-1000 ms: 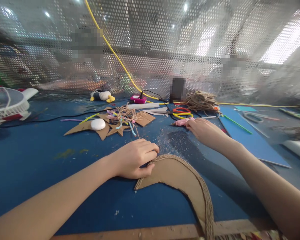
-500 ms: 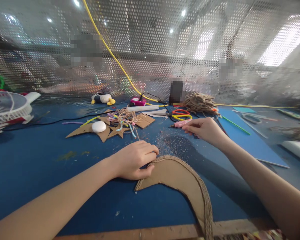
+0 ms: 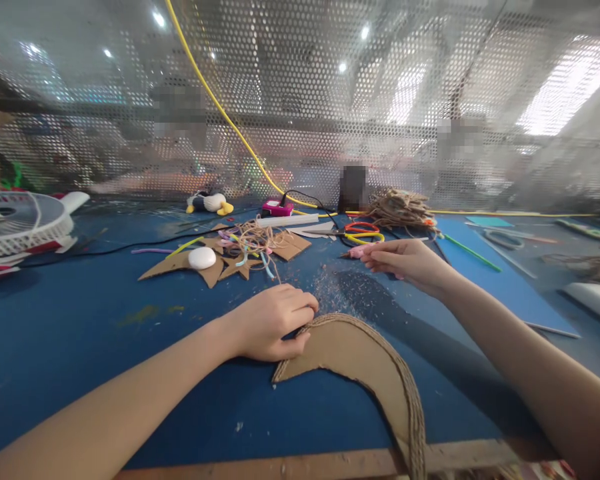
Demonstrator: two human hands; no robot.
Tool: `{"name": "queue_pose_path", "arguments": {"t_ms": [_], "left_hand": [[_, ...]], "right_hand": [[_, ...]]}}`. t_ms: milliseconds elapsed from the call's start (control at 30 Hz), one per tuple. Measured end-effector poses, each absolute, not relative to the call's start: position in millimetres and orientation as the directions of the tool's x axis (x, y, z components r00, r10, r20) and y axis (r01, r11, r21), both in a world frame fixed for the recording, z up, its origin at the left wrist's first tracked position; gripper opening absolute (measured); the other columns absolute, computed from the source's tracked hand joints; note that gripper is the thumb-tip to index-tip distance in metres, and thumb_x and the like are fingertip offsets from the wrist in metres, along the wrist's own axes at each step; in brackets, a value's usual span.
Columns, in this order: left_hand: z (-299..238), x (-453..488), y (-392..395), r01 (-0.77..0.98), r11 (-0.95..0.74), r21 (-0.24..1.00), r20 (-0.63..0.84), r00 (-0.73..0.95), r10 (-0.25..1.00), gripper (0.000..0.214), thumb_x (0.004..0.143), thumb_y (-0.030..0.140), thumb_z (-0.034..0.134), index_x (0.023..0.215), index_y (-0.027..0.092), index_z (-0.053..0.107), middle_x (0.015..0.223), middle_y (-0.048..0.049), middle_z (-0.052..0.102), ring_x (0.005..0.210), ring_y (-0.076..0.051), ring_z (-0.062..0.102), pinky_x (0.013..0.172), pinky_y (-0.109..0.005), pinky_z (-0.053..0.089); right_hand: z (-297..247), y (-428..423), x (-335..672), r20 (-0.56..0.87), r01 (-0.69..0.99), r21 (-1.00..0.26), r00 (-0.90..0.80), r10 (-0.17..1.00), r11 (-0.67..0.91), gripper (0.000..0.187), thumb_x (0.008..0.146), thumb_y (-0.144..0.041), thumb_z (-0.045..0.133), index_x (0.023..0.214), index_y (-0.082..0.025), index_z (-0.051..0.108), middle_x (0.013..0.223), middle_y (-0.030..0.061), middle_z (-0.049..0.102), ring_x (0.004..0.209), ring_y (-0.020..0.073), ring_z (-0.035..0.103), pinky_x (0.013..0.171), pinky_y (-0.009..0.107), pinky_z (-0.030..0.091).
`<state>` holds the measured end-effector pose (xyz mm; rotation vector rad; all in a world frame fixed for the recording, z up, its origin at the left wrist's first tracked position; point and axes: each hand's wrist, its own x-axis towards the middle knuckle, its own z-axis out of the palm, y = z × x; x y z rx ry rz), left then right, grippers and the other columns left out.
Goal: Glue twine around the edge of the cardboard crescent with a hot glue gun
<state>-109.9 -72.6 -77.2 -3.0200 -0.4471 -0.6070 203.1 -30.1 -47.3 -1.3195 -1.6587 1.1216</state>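
Note:
A crescent cut from brown cardboard (image 3: pixel 355 347) lies flat, its lower end reaching past the front table edge. Rows of twine (image 3: pixel 414 393) run along its outer rim. My left hand (image 3: pixel 275 320) is closed on the crescent's upper left end, thumb on the face and fingers curled over the rim. Further back on the right, my right hand (image 3: pixel 410 263) has its fingers around what looks like a small pink glue gun (image 3: pixel 359 251), its dark nozzle pointing left. The hand covers most of its body. A thin white stick (image 3: pixel 420 239) shows behind the fingers.
Tangled twine (image 3: pixel 253 237) lies over cardboard pieces, beside a white oval object (image 3: pixel 201 258). Behind are scissors (image 3: pixel 363 233), a magenta box (image 3: pixel 277 209) with a cable and a twine bundle (image 3: pixel 403 208). A white reel (image 3: pixel 23 223) stands left, a blue sheet (image 3: pixel 500 287) right.
My right hand has settled further around the pink tool, and the white stick now shows behind its fingers. My left hand stays on the crescent. The view has shifted slightly.

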Motion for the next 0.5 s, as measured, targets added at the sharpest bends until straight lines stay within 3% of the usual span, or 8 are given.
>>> {"name": "queue_pose_path", "arguments": {"t_ms": [67, 167, 267, 367, 400, 467, 500], "left_hand": [[-77, -110, -73, 0.282, -0.959, 0.027, 0.383, 0.883, 0.271, 0.009, 0.089, 0.017, 0.053, 0.089, 0.016, 0.061, 0.106, -0.0104, 0.070, 0.092, -0.021, 0.065, 0.086, -0.036, 0.050], [-76, -110, -73, 0.283, -0.959, 0.021, 0.381, 0.884, 0.270, 0.008, 0.089, 0.017, 0.054, 0.089, 0.016, 0.062, 0.106, -0.0100, 0.069, 0.092, -0.021, 0.065, 0.086, -0.036, 0.050], [-75, -110, -73, 0.287, -0.958, -0.002, 0.367, 0.891, 0.267, 0.006, 0.088, 0.018, 0.055, 0.088, 0.016, 0.061, 0.107, -0.0095, 0.069, 0.092, -0.021, 0.064, 0.086, -0.036, 0.050], [-72, -110, -75, 0.315, -0.949, -0.008, 0.357, 0.887, 0.292, 0.005, 0.088, 0.019, 0.056, 0.086, 0.017, 0.061, 0.108, -0.0083, 0.069, 0.092, -0.020, 0.064, 0.086, -0.035, 0.048], [-71, -110, -76, 0.331, -0.943, -0.002, 0.355, 0.882, 0.309, 0.006, 0.088, 0.019, 0.055, 0.085, 0.017, 0.060, 0.109, -0.0078, 0.069, 0.092, -0.020, 0.064, 0.086, -0.035, 0.048], [-70, -109, -77, 0.363, -0.932, 0.012, 0.352, 0.871, 0.344, 0.008, 0.088, 0.020, 0.055, 0.082, 0.017, 0.060, 0.111, -0.0073, 0.068, 0.093, -0.020, 0.063, 0.087, -0.036, 0.047], [-70, -108, -77, 0.376, -0.926, 0.019, 0.348, 0.866, 0.359, 0.009, 0.088, 0.021, 0.055, 0.081, 0.018, 0.059, 0.113, -0.0073, 0.068, 0.093, -0.021, 0.063, 0.087, -0.036, 0.047]], "right_hand": [[-44, -30, 205, -0.002, 0.315, -0.945, -0.266, 0.964, 0.085, 0.047, 0.075, -0.052, 0.080, 0.109, -0.020, 0.079, 0.117, 0.0119, 0.074, 0.092, 0.0185, 0.071, 0.075, 0.030, 0.058], [-25, -31, 215, -0.095, 0.450, -0.889, -0.365, 0.926, 0.087, 0.051, 0.073, -0.048, 0.081, 0.118, -0.024, 0.076, 0.103, 0.0081, 0.078, 0.086, 0.0189, 0.073, 0.073, 0.031, 0.059], [5, -44, 238, -0.173, 0.641, -0.742, -0.465, 0.868, 0.196, 0.034, 0.071, -0.047, 0.081, 0.097, -0.025, 0.081, 0.080, 0.0028, 0.077, 0.072, 0.0177, 0.071, 0.067, 0.030, 0.058], [16, -82, 275, -0.363, 0.748, -0.622, -0.538, 0.761, 0.232, 0.023, 0.070, -0.046, 0.080, 0.072, -0.023, 0.080, 0.065, 0.0023, 0.072, 0.058, 0.0152, 0.065, 0.055, 0.027, 0.052], [11, -100, 290, -0.337, 0.761, -0.594, -0.529, 0.779, 0.260, 0.024, 0.069, -0.046, 0.081, 0.065, -0.022, 0.077, 0.061, 0.0021, 0.070, 0.056, 0.0139, 0.063, 0.054, 0.026, 0.050], [-7, -138, 316, 0.044, 0.779, -0.543, -0.346, 0.937, 0.314, 0.036, 0.077, -0.051, 0.073, 0.056, -0.022, 0.070, 0.059, 0.0021, 0.067, 0.056, 0.0117, 0.061, 0.056, 0.026, 0.048], [-18, -155, 327, 0.188, 0.803, -0.503, -0.259, 0.947, 0.320, 0.041, 0.080, -0.054, 0.069, 0.054, -0.022, 0.067, 0.059, 0.0025, 0.066, 0.057, 0.0117, 0.060, 0.056, 0.026, 0.048]]}}
